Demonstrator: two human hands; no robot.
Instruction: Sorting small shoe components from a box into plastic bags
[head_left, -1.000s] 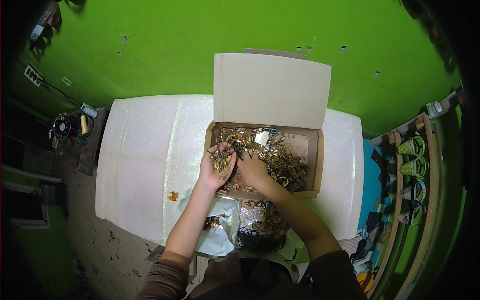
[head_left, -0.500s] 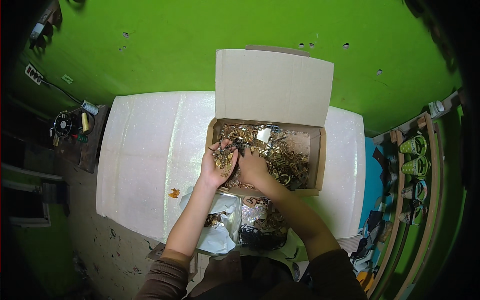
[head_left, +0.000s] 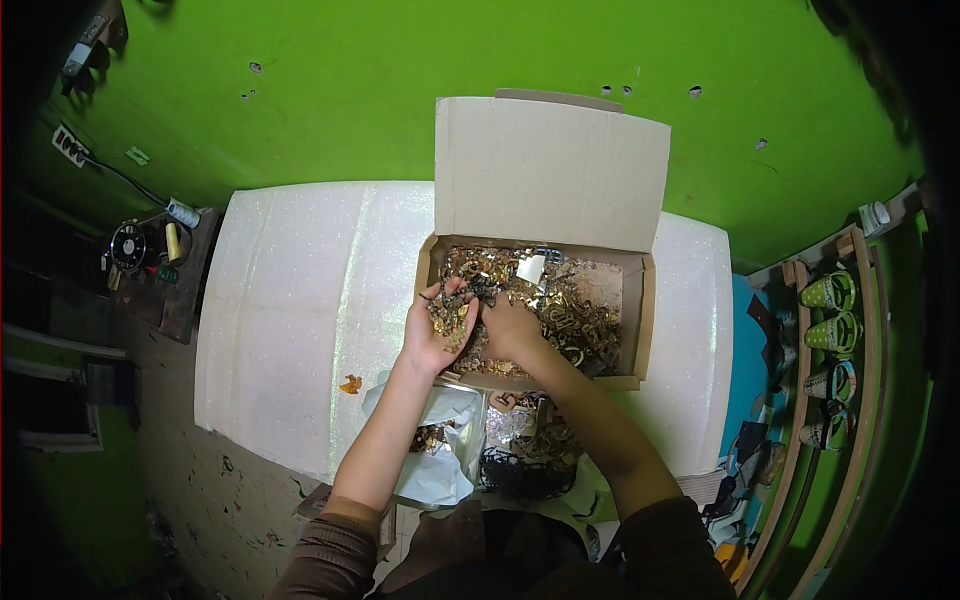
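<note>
An open cardboard box (head_left: 644,315) stands on the table, full of small gold, brown and dark buckle-like pieces (head_left: 585,328). Over its left part my left hand (head_left: 434,345) is turned palm up and cupped, with a heap of small gold-coloured metal pieces (head_left: 455,316) in it. Close beside it, my right hand (head_left: 513,332) reaches down into the box, back of the hand up. Its fingers are bent together near some dark pieces next to the left palm; whether they pinch one is hidden. A shiny pale square (head_left: 530,269) lies among the pieces.
The box lid (head_left: 552,170) stands raised toward the green wall. On the near side are a container lined with white paper (head_left: 436,480) and another holding black and brown pieces (head_left: 530,470). An orange scrap (head_left: 351,384) lies on the glittery white tabletop (head_left: 270,330). Sandals (head_left: 830,333) hang at right.
The whole view has shifted very slightly. Both hands keep nearly the same places at the box, the left still holding its heap and the right still among the pieces.
</note>
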